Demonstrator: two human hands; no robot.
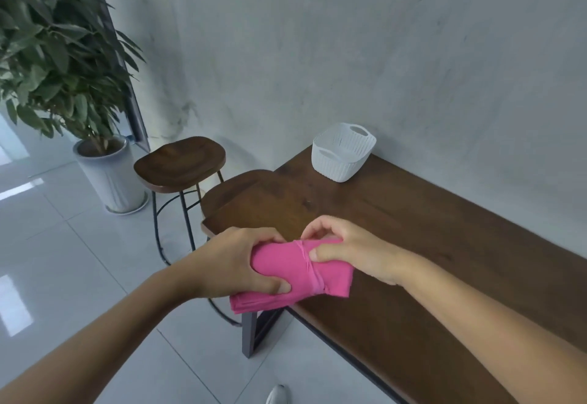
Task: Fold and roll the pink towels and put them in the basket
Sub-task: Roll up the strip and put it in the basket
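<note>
Gripping the pink towel (286, 271) between both hands keeps its folds together: left hand (236, 262) clamps 1 end, right hand (347, 249) pinches the other; basket (341, 152) waits beyond them on the tabletop (413, 229)

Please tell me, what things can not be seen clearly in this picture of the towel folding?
- Inside of the white basket, head view: its own near wall hides the bottom, so any towels inside cannot be told.
- Pink towel: the left hand and right hand cover both ends; how many layers or towels it holds is unclear.
- Table: its right part is cut off by the picture edge.
- Second stool: mostly hidden behind the table.
</note>
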